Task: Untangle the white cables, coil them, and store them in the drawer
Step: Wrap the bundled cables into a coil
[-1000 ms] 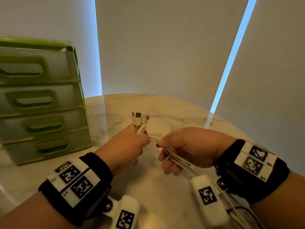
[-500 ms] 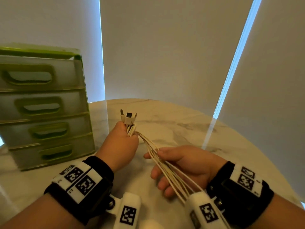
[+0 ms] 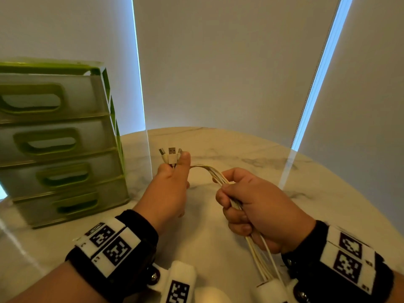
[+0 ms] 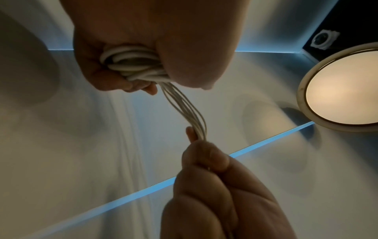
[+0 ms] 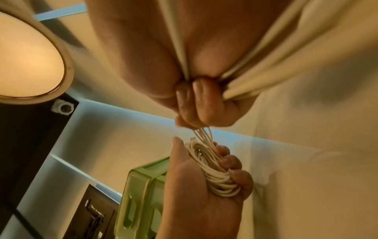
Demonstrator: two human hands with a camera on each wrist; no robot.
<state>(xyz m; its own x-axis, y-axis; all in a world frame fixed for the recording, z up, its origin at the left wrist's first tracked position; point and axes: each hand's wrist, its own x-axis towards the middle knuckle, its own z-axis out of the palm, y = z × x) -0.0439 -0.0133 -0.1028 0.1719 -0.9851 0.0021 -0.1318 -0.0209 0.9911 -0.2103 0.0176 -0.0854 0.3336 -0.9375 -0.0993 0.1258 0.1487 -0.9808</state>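
My left hand grips a coil of white cables in its palm, fingers curled round the loops. Three white plugs stick up above its thumb. From that hand a bundle of several cable strands arches right into my right hand, which is fisted round them. The strands leave the bottom of the right fist and run down toward me. Both hands are held above the marble table. The green drawer unit stands at the left with all drawers closed.
The round table's far edge curves close behind the hands, with window blinds beyond. In the wrist views a round ceiling lamp glows overhead. The drawer unit sits just left of the left hand.
The right hand has slid along the bundle and closed into a fist round it. The left hand has turned, thumb now up beside the plugs. The view has shifted slightly.
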